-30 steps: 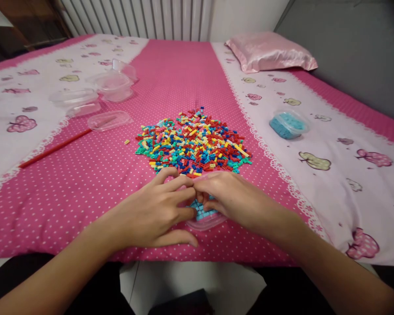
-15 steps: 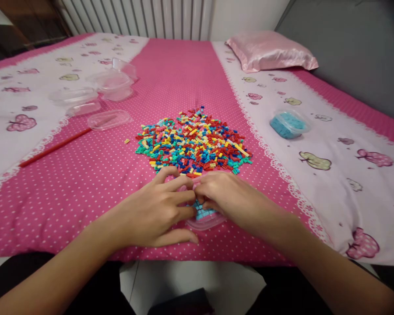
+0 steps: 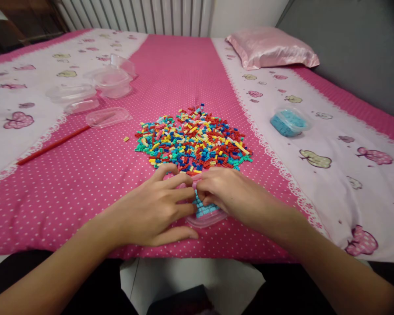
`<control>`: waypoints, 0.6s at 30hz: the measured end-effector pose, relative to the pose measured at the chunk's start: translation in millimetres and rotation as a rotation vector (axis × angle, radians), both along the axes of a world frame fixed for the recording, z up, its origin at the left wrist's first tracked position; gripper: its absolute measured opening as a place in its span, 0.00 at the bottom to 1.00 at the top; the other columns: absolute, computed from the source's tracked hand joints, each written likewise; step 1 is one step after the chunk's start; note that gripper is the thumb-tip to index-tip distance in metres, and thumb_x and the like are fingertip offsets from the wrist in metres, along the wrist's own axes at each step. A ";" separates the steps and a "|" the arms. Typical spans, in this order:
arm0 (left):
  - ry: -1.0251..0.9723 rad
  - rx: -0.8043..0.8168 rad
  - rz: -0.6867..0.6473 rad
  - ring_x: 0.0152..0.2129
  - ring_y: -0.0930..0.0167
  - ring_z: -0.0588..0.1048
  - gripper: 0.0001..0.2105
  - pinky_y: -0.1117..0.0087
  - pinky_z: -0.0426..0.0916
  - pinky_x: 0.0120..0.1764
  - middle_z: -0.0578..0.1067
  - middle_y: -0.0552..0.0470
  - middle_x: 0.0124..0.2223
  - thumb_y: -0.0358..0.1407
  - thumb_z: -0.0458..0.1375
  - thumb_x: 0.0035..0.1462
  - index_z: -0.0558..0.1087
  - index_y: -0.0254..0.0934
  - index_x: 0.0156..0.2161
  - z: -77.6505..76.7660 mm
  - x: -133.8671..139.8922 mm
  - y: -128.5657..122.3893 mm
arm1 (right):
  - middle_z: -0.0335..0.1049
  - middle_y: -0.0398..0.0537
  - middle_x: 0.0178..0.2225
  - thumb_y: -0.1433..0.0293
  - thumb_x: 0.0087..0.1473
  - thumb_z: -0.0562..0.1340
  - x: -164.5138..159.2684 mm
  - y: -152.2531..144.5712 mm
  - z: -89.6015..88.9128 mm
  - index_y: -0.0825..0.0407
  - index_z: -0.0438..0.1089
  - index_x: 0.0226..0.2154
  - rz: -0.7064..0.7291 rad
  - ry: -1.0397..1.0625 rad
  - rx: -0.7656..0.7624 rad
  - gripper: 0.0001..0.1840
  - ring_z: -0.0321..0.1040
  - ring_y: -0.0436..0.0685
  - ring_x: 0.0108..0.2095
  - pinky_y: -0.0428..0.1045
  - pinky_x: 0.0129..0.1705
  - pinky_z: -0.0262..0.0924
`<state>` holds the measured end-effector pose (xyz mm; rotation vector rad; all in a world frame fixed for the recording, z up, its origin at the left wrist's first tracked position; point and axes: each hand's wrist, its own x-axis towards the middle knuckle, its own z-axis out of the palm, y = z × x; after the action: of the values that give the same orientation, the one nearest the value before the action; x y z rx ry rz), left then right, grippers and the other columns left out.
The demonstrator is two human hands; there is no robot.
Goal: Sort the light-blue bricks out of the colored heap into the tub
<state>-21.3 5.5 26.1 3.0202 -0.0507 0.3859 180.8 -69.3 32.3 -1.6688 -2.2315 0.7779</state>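
Observation:
In the head view, a clear plastic container sits close to the bed's front edge with rows of small light-blue toy bricks inside. My left hand lies at its left side, fingers apart and fingertips over the rim, thumb stretched out below. From the right, my right hand reaches over the container. Its fingers are curled together down at the blue bricks, and whatever they pinch is hidden. Just beyond both hands spreads a pile of mixed-colour toy bricks.
Several clear empty containers stand at the back left, near a clear lid and a red stick. One loose yellow brick lies left of the pile. A container of blue bricks is at right, a pink pillow behind.
My right hand has shifted slightly right, its fingers still curled, and more of the blue brick rows show. My left hand stays nearly still. The view has tipped slightly.

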 end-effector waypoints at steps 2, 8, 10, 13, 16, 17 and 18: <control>-0.003 0.003 0.003 0.46 0.62 0.71 0.16 0.56 0.51 0.56 0.78 0.52 0.40 0.49 0.53 0.65 0.76 0.39 0.38 0.2 0.1 0.3 | 0.72 0.48 0.35 0.77 0.58 0.60 1.6 -1.5 3.5 0.54 0.69 0.28 -0.019 0.015 0.038 0.08 0.66 0.54 0.39 0.49 0.42 0.55; -0.007 -0.002 0.005 0.46 0.62 0.71 0.17 0.57 0.52 0.52 0.76 0.51 0.39 0.49 0.53 0.65 0.76 0.39 0.39 4.4 0.2 0.6 | 0.66 0.48 0.40 0.79 0.62 0.49 11.2 -6.4 13.0 0.52 0.63 0.37 -0.212 0.353 0.199 0.10 0.63 0.53 0.43 0.49 0.46 0.55; -0.008 -0.004 0.008 0.46 0.63 0.71 0.16 0.58 0.52 0.52 0.76 0.50 0.39 0.49 0.53 0.66 0.76 0.39 0.40 6.3 0.1 0.6 | 0.66 0.47 0.41 0.82 0.58 0.49 17.2 -4.7 10.5 0.52 0.62 0.38 -0.233 0.473 0.180 0.13 0.62 0.52 0.43 0.48 0.46 0.55; -0.012 -0.005 0.007 0.45 0.63 0.71 0.16 0.58 0.51 0.52 0.76 0.51 0.39 0.49 0.53 0.66 0.75 0.39 0.40 7.3 -0.3 1.1 | 0.65 0.45 0.38 0.81 0.59 0.49 24.8 -0.4 4.2 0.52 0.63 0.36 -0.231 0.564 0.122 0.11 0.62 0.50 0.40 0.47 0.43 0.56; -0.023 0.002 0.009 0.44 0.64 0.71 0.16 0.58 0.51 0.52 0.76 0.51 0.39 0.48 0.53 0.66 0.75 0.39 0.40 5.4 -0.2 2.1 | 0.65 0.43 0.33 0.76 0.64 0.49 27.2 1.5 -0.5 0.53 0.65 0.36 -0.190 0.603 0.067 0.11 0.63 0.49 0.35 0.47 0.39 0.58; -0.034 0.006 0.010 0.43 0.64 0.71 0.16 0.58 0.51 0.52 0.76 0.51 0.39 0.48 0.53 0.66 0.76 0.38 0.40 4.3 0.1 2.4 | 0.65 0.43 0.32 0.75 0.65 0.50 27.1 1.2 -1.4 0.54 0.66 0.37 -0.178 0.610 0.058 0.11 0.63 0.49 0.33 0.46 0.37 0.58; -0.046 0.011 0.013 0.43 0.64 0.71 0.15 0.58 0.51 0.52 0.76 0.51 0.39 0.47 0.53 0.66 0.76 0.38 0.40 3.1 0.5 2.7 | 0.65 0.42 0.32 0.74 0.66 0.50 26.6 0.6 -2.1 0.53 0.66 0.38 -0.177 0.616 0.052 0.10 0.64 0.49 0.32 0.46 0.36 0.59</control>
<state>-20.9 8.2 29.2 3.0236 -0.0366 0.4586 207.4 -68.7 30.2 -1.3380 -1.6438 1.0082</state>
